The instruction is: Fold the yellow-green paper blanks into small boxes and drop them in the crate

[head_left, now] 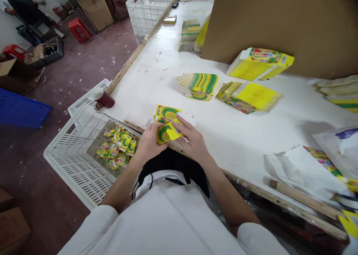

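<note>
Between my two hands, at the front edge of the table, is a small yellow and green carton (164, 134). My left hand (149, 142) is closed on its left end, the thumb along its top. The fingers of my right hand (192, 138) are bent around the right end, by a raised yellow flap. Just beyond the hands lie more printed cartons (167, 112) of the same kind, flat on the white table (145, 81). To my left, a white plastic crate (75, 154) holds many small yellow cartons (119, 145) in a loose heap.
Stacks of flat cartons (201, 84) and yellow bundles (256, 96) lie farther back before a big brown cardboard sheet (274, 27). A dark red cup (106, 99) stands at the table's left edge. Right, there are paper sheets (304, 171) and a wooden strip (304, 199).
</note>
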`<act>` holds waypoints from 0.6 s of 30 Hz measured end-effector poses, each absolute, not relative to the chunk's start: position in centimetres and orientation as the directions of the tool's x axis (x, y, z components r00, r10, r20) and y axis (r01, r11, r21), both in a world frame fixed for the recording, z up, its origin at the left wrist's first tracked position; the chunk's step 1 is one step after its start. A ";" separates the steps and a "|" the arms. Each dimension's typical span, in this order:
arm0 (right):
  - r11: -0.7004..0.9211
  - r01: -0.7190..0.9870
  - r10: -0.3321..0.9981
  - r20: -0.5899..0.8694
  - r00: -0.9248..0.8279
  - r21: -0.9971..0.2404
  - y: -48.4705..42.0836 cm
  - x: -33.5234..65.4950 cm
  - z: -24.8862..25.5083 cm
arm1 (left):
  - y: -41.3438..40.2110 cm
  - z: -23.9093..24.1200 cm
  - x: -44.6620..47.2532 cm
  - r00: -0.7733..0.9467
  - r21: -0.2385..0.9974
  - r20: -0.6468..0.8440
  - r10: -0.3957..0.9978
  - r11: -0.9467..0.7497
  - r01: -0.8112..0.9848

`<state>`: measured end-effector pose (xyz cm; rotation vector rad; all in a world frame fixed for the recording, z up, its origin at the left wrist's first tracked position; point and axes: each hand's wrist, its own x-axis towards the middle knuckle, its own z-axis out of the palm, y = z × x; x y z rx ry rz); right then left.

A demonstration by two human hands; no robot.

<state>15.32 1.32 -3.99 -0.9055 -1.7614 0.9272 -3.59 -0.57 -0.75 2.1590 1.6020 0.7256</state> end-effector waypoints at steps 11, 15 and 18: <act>0.399 0.260 0.879 0.287 -0.380 -0.879 2.0 15.7 -2.1 | -0.2 1.3 -4.6 0.258 0.547 0.249 0.934 -0.355 0.758; 0.360 0.199 0.889 0.271 -0.370 -0.911 2.1 13.6 -3.3 | -1.3 1.5 -6.8 0.159 0.525 0.166 0.973 -0.224 0.821; 0.340 0.403 0.934 0.254 -0.253 -0.849 3.2 13.5 -4.6 | -2.9 1.3 -11.4 -0.023 0.355 0.054 0.998 0.002 0.935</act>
